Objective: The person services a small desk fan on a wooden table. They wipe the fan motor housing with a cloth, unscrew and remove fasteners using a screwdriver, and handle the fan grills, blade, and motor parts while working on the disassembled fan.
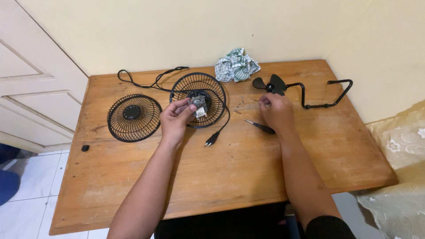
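My left hand [177, 118] grips the small fan motor [198, 104] that sits in the middle of a black wire rear grille [198, 84]. A black cord [150, 82] runs from it, ending in a two-pin plug [212, 139] on the table. My right hand [275, 110] rests palm down on the wood, fingertips pinching at small screws [240, 104] scattered there. A black-handled screwdriver [261, 127] lies just under that hand. The black fan blade [270, 83] lies just beyond the fingers.
The front wire grille [134, 117] lies flat at the left. A bent black metal stand [325, 94] sits at the right rear. A crumpled green-checked cloth [236, 65] is by the wall. A small black cap [85, 148] rests near the wooden table's [248, 177] left edge.
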